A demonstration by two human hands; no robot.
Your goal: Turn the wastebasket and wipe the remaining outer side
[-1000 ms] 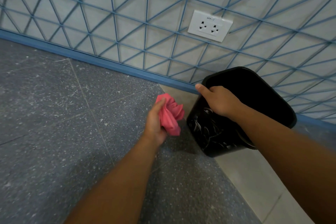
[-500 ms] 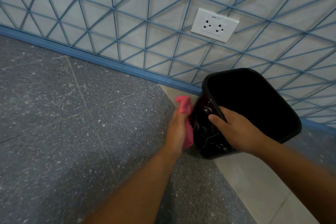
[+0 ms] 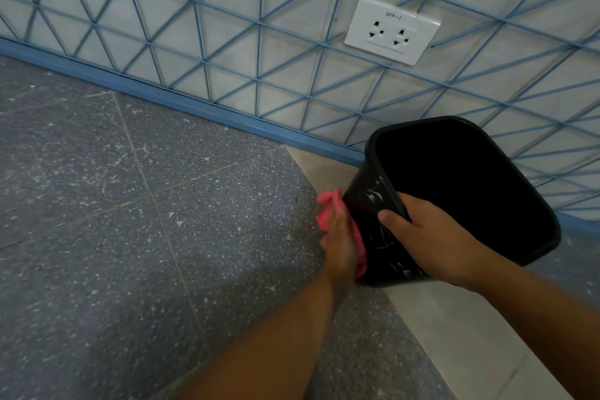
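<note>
The speckled grey floor [image 3: 130, 237] runs open from 7 to 10 o'clock, bounded at 12 by one blue skirting strip [image 3: 194, 107] under the latticed wall [image 3: 227, 26]. One pale floor band [image 3: 454, 334] runs toward 5 o'clock. One black bin [image 3: 461, 178], tilted, sits at 2 o'clock of centre, its rim near the skirting. The right hand [image 3: 431, 243] grips the bin's near rim, thumb curled over the outer wall. The left hand [image 3: 341, 243] presses one pink cloth [image 3: 331, 208] flat against the bin's left wall, at 3 o'clock. One white double socket [image 3: 391, 31] sits at 1 o'clock.
</note>
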